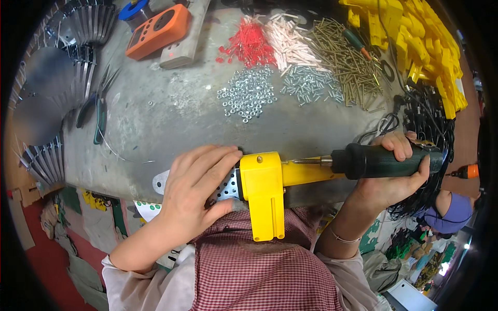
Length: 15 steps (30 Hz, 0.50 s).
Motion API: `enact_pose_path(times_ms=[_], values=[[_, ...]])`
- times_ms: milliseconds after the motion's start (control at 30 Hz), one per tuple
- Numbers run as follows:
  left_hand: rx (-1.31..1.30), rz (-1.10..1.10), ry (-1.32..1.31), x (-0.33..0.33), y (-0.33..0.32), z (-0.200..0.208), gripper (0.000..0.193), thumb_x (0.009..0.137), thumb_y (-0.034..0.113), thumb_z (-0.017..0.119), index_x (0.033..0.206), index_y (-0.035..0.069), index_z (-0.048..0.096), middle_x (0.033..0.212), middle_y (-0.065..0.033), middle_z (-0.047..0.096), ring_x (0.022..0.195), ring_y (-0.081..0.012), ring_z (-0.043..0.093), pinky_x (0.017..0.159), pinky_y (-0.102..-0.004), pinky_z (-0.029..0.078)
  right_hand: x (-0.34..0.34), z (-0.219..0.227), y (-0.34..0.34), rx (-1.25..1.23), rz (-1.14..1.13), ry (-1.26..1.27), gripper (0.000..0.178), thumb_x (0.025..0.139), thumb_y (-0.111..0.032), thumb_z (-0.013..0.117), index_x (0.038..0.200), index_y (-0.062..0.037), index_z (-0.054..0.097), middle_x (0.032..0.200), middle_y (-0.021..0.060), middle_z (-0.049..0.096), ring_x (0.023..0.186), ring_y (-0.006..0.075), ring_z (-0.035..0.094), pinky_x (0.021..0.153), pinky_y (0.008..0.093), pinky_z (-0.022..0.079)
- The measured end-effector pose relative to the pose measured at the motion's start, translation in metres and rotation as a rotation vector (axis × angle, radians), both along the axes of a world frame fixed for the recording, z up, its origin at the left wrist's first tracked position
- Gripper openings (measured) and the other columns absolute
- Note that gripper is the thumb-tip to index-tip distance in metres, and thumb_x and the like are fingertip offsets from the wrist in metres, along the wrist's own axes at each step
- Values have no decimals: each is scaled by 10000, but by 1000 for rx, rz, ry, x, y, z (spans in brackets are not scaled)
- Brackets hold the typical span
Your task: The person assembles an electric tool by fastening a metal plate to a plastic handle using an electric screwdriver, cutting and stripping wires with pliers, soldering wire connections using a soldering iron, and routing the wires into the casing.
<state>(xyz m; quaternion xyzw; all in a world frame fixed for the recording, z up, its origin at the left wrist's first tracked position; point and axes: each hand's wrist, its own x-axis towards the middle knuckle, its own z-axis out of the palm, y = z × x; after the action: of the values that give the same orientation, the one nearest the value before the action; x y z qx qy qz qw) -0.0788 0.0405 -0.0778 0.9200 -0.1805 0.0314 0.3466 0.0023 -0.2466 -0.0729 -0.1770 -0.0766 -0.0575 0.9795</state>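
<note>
My left hand [194, 184] is wrapped over a perforated silvery metal piece [226, 187] joined to a yellow plastic tool body [261, 179]; the palm hides much of the metal. A pale flat end with a hole [160, 182] sticks out past that hand. In my right hand [389, 189] lies a dark green electric screwdriver [371, 160], held level with fingers curled round its barrel. Its bit points left at the yellow body, over a yellow arm [306, 173] extending from it. Whether the bit touches a screw I cannot tell.
Piles of nuts [248, 92], short screws [311, 83], long screws [345, 57], red sleeves [249, 44] and pale sleeves [290, 39] lie beyond. Yellow housings [420, 46] and black cables [428, 114] sit right; pliers [98, 116], metal strips [46, 160] and an orange meter [157, 32] left.
</note>
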Motion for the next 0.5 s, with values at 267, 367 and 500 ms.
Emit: enact_pose_path(times_ms=[267,367,500], values=[[-97,23,25,0,2,-4,646,603,194,753,1192,21,552,1228,-125,578,1118,-330,536,918,-425,385,0,-2,8,30,-7,22,359,866,-324,552,1051,-30,457,786,-2,411,719,118,453,786,329,416],[-97,14,26,0,3,-5,632,597,186,756,1175,21,561,1233,-119,583,1123,-325,539,919,-419,386,1,-1,12,72,-10,42,346,858,-323,560,1018,-35,453,776,-9,406,709,110,449,765,315,417],[-91,23,22,-1,1,-5,608,604,185,746,1163,19,573,1229,-110,593,1117,-318,548,913,-415,392,0,-2,22,43,-20,97,357,861,-338,554,1024,-37,452,762,-13,403,692,103,444,754,294,414]])
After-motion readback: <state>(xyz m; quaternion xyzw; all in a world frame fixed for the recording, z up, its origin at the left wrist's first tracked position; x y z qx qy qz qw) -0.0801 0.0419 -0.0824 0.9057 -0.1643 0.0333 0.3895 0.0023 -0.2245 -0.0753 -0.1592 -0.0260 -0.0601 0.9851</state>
